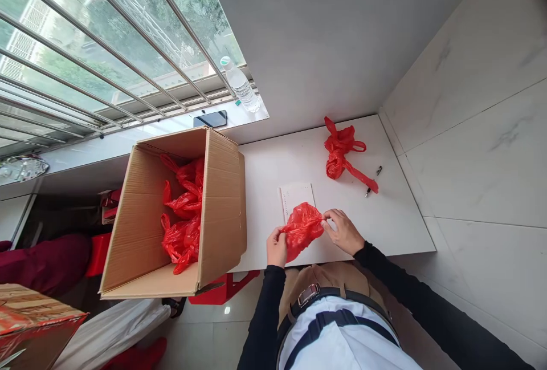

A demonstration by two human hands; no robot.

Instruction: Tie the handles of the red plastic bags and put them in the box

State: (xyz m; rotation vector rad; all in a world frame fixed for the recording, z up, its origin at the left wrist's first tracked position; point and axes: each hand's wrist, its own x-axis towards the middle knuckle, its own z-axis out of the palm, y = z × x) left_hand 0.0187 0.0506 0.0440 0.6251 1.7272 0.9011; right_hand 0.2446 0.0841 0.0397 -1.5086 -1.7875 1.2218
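A red plastic bag [302,228] is stretched between my two hands above the front edge of the white table [265,176]. My left hand [277,246] pinches its left side, and my right hand [342,230] pinches the upper right corner. What the bag contains, if anything, is hidden. Just behind it lies a notebook [297,194], partly covered by the bag. Farther back on the right rests a knotted red plastic bag [339,150], with a pen [368,191] partly under its tail.
An open cardboard box [224,210] on the left holds several red bags [183,204]. On the windowsill are a phone [210,119] and a water bottle [241,86]. A red stool [213,293] stands below the box. Another person's clothed leg [115,330] shows at lower left.
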